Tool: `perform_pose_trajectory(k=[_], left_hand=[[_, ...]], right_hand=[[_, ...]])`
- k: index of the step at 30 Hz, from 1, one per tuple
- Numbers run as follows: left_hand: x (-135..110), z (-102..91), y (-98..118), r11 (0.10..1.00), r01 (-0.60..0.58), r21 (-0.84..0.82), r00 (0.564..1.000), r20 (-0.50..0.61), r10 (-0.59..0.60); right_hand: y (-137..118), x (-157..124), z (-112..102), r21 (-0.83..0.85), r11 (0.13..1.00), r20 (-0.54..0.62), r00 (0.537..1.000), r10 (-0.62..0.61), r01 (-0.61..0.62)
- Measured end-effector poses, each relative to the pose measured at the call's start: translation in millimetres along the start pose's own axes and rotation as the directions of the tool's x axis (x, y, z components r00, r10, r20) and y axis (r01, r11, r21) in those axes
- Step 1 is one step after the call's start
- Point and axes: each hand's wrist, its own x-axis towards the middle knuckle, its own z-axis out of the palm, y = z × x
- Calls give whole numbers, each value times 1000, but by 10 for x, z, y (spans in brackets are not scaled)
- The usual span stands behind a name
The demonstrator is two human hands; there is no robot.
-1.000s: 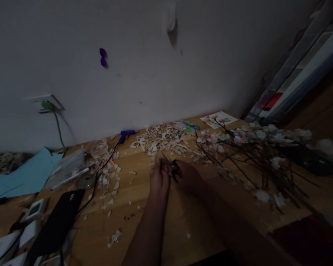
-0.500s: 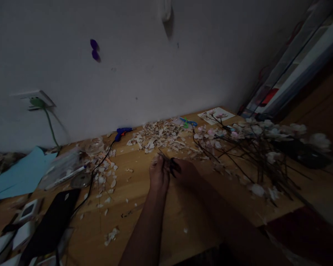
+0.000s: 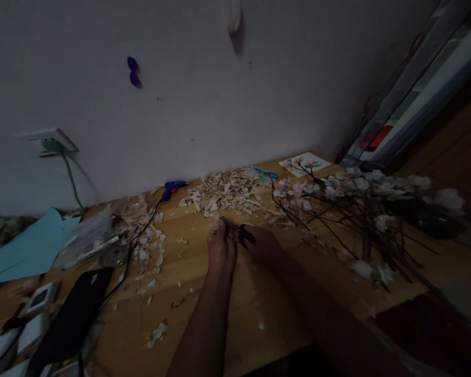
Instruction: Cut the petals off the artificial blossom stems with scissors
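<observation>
My right hand (image 3: 264, 243) is closed round the dark handles of a pair of scissors (image 3: 244, 235), whose blades point up and left. The blades reach to the fingers of my left hand (image 3: 220, 243), which pinches a small pale petal-like piece (image 3: 215, 224). The dim light hides its exact outline. Just beyond both hands spreads a heap of pale dried scraps (image 3: 230, 191) on the wooden table (image 3: 172, 324).
Branches with pale blossoms (image 3: 371, 225) lie on the right. At the back are a blue glue gun (image 3: 173, 187), blue scissors (image 3: 266, 173) and a printed sheet (image 3: 308, 163). A corded black phone-like slab (image 3: 76, 309), plastic bag (image 3: 88, 241) and blue paper (image 3: 27, 246) sit left.
My left hand has shifted slightly left. The scissor blades have tilted lower and further left, close against its fingertips. My right hand has barely moved.
</observation>
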Motion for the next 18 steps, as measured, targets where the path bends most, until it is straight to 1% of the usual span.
perform_pose_trajectory(k=[4, 9, 14, 18], left_hand=[[-8, -1, -9, 1000, 7, 14, 1000, -5, -7], [-17, 17, 1, 1000, 2, 15, 1000, 30, -3], [0, 0, 7, 1000, -29, 5, 999, 20, 29], [-9, -9, -9, 997, -36, 62, 999, 36, 34]], right_hand=[[-16, 4, -11, 27, 1000, -14, 1000, -3, 3], [-11, 10, -10, 25, 1000, -6, 1000, 7, -7], [17, 10, 18, 38, 999, -9, 1000, 9, -9], [36, 16, 32, 59, 998, -27, 999, 24, -22]])
